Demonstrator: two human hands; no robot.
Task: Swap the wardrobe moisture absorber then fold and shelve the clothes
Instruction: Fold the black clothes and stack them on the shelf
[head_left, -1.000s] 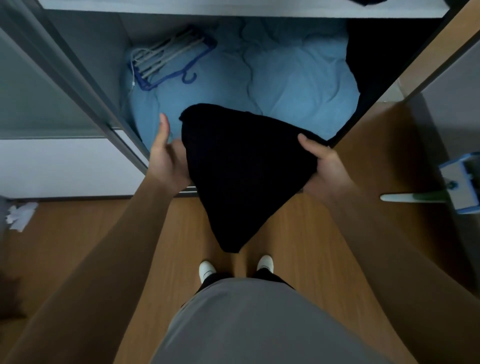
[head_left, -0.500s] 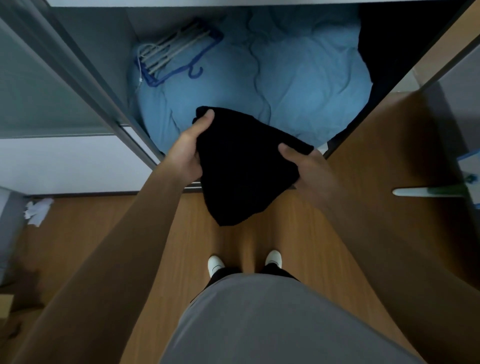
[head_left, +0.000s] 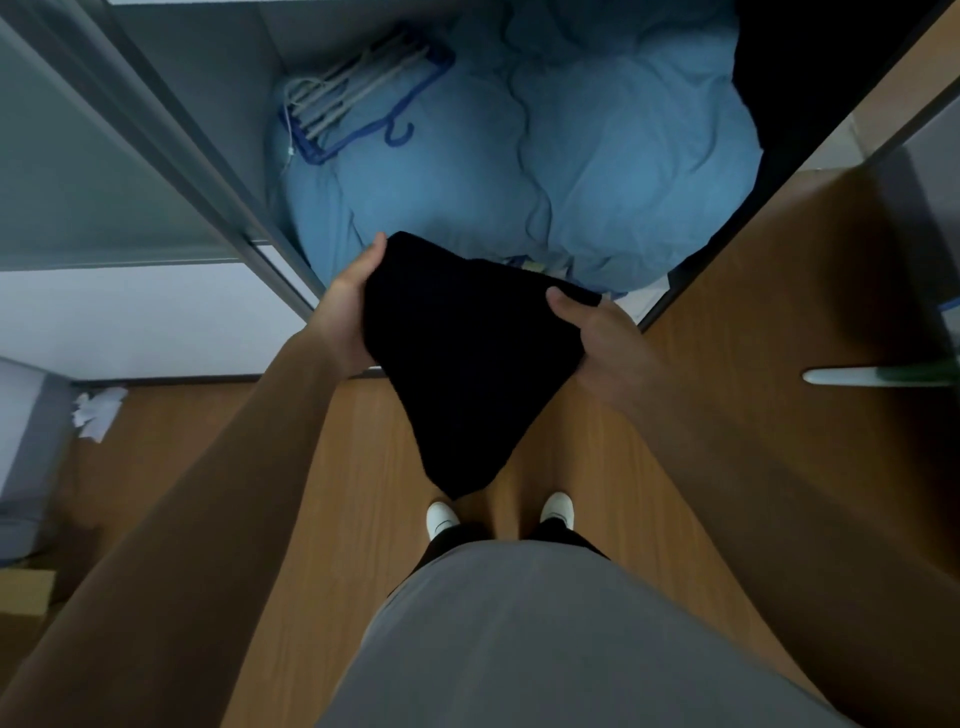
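we stand just outside the wardrobe (head_left: 218, 78), shoes (head_left: 441, 519) on the floor (head_left: 353, 457) in front of its opening. the black garment (head_left: 467, 364) is in the air at the wardrobe's front edge, not on any shelf yet. left hand (head_left: 348, 317) clasps its left side, thumb up along the edge. right hand (head_left: 597, 338) clasps the right side, thumb over the top, fingers hidden underneath. the upper part looks folded flat and the lower end droops to a point toward the shoes.

our read: light, soft, limp cloth. not fragile, not slippery. it will sag wherever unsupported, so we'd hold both side edges near the top fold, or get a palm under the middle before shelving.

inside the wardrobe: blue bedding (head_left: 597, 171) across the bottom, hangers (head_left: 353, 93) on it at the back left.
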